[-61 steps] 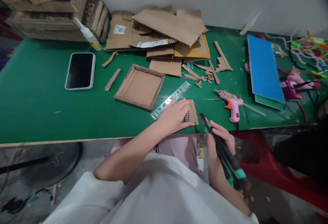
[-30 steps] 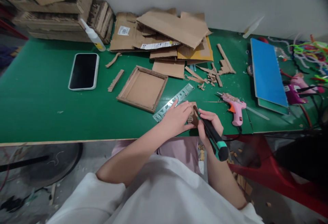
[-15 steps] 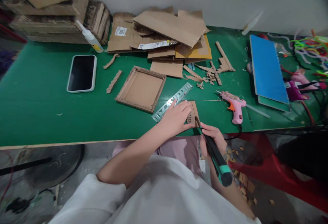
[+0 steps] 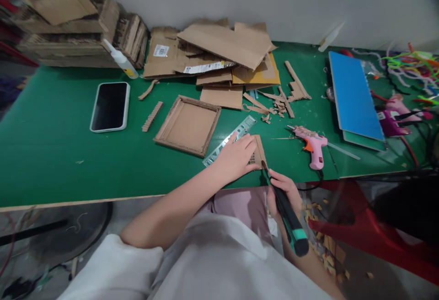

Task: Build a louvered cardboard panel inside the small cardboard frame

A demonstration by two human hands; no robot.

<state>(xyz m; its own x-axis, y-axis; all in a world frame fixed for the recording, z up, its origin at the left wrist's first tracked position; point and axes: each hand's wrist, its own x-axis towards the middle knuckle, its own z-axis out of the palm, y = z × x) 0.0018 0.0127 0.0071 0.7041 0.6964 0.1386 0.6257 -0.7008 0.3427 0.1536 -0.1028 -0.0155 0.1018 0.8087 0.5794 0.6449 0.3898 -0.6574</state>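
Observation:
My left hand (image 4: 236, 152) lies spread over a small cardboard piece (image 4: 259, 150) near the table's front edge, its fingers apart and pressing down. Beside it, a clear ruler (image 4: 219, 144) slants under or against the fingers. My right hand (image 4: 285, 192) is closed round a black and green cutter (image 4: 290, 217), whose tip touches the cardboard piece at its lower right part. A shallow square cardboard tray (image 4: 192, 125) sits left of the ruler. To the right lies a pink glue gun (image 4: 312, 147).
Along the back are cardboard sheets (image 4: 224, 44), stacked cardboard boxes (image 4: 72, 46) and a glue bottle (image 4: 121, 60). A phone (image 4: 110, 107) rests at left, a blue board (image 4: 356, 96) at right. Cardboard scraps (image 4: 281, 103) lie behind the glue gun.
The camera view has shifted slightly, so the table items appear a little lower. Both hands keep nearly the same place, the cutter tip still at the cardboard piece.

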